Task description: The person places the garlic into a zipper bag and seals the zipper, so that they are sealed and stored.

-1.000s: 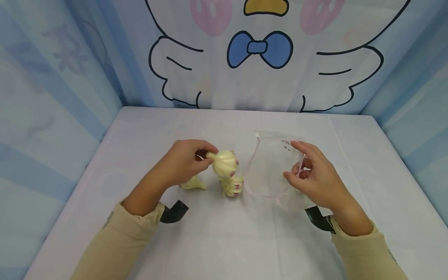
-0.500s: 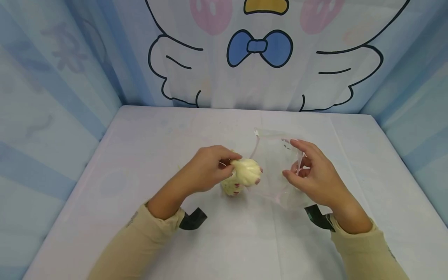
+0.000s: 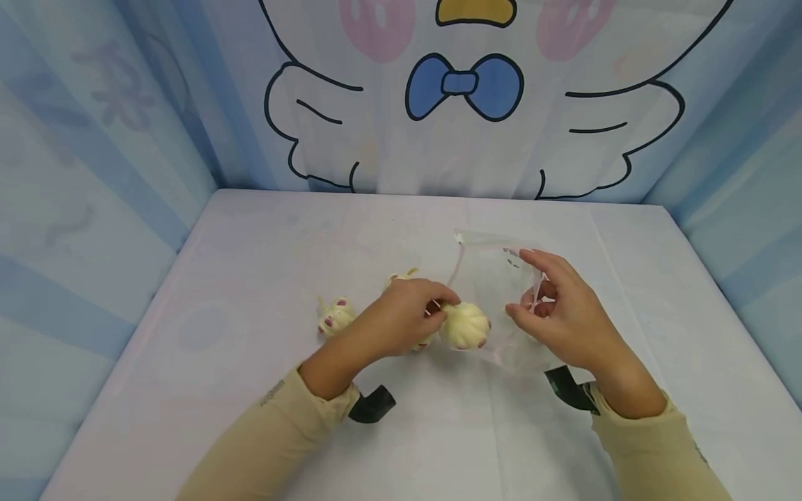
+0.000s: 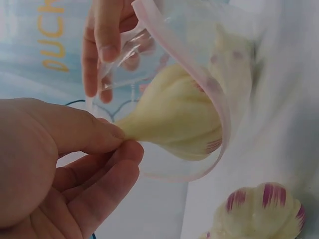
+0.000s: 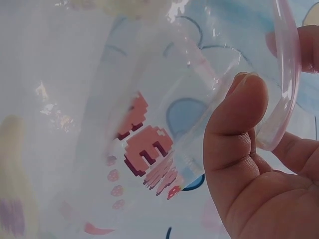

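My left hand [image 3: 401, 316] pinches a pale garlic bulb [image 3: 466, 327] by its stem, thumb against fingers. In the left wrist view, that bulb's purple-streaked body lies within the pink-edged mouth of a clear plastic bag [image 3: 491, 278]. My right hand [image 3: 570, 313] grips the bag's edge and spreads the mouth; its thumb [image 5: 244, 104] stands by the pink rim [image 5: 286, 74] in the right wrist view. Deeper in the bag, another garlic bulb [image 4: 232, 69] shows through the film. Pink pixel-style print [image 5: 147, 147] marks the plastic.
Left of the bag, a garlic bulb [image 3: 336, 316] lies on the white-covered table [image 3: 263, 278]. Others, one bulb [image 3: 401, 277] behind the left hand and one bulb [image 3: 422, 344] below it, are partly hidden. A cartoon curtain [image 3: 464, 153] hangs behind the table.
My left hand has carried its garlic bulb to the right, from above the other bulbs to the bag's mouth. The right hand and the bag have stayed nearly still.
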`<state>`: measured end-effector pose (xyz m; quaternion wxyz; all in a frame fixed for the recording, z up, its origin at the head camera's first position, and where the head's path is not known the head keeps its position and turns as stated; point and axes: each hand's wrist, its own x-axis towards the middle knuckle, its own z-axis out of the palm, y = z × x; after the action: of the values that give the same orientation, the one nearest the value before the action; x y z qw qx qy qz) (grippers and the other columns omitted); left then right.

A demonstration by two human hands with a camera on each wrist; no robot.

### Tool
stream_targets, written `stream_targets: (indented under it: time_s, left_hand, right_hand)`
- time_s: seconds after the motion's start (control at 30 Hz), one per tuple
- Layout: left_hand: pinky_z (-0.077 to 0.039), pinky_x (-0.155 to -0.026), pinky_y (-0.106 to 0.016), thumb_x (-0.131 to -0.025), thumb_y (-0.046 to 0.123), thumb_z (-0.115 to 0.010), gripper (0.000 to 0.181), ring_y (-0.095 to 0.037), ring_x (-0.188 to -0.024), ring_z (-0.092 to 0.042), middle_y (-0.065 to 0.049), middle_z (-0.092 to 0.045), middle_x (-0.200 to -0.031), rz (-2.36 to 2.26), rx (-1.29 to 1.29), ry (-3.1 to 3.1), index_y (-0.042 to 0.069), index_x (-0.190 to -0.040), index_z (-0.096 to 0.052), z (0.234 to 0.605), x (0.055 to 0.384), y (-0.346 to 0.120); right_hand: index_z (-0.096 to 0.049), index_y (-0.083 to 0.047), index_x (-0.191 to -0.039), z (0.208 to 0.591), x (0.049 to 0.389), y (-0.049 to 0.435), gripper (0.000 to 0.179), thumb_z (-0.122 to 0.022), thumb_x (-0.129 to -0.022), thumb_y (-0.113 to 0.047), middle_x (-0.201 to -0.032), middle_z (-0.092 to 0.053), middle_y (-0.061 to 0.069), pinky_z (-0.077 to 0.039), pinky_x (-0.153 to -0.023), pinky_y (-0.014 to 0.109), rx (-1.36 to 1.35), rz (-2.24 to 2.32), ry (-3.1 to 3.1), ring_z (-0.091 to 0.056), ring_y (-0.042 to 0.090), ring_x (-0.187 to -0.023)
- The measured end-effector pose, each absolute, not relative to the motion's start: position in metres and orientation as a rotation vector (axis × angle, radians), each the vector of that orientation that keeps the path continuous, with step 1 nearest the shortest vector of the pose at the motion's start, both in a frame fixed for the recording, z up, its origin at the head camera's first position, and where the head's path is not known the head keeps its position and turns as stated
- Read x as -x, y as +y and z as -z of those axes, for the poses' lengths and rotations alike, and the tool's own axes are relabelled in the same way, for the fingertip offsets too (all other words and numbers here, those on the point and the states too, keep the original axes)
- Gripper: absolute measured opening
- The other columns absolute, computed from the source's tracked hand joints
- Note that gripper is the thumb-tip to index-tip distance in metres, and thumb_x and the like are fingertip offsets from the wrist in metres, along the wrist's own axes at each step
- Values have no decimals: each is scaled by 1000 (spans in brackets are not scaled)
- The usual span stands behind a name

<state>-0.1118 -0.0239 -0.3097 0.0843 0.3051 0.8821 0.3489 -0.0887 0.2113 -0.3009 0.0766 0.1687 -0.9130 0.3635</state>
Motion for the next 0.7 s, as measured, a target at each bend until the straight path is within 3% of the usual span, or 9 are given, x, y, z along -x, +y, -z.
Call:
stream_targets:
  time_s: [0.7]
  left_hand:
    - [-41,-72,-14,-84,9,-60,21,-6,-86,-55,5,-63,-96,-779,-1119,2755,14,-103,-67,331,115,9]
  right_hand:
    - [-36,-8,-135,302,88,204,68,-71,-76,-11,-119,-42,4,-46,-56,18,-584,-1108,-2702,-49,10,-65]
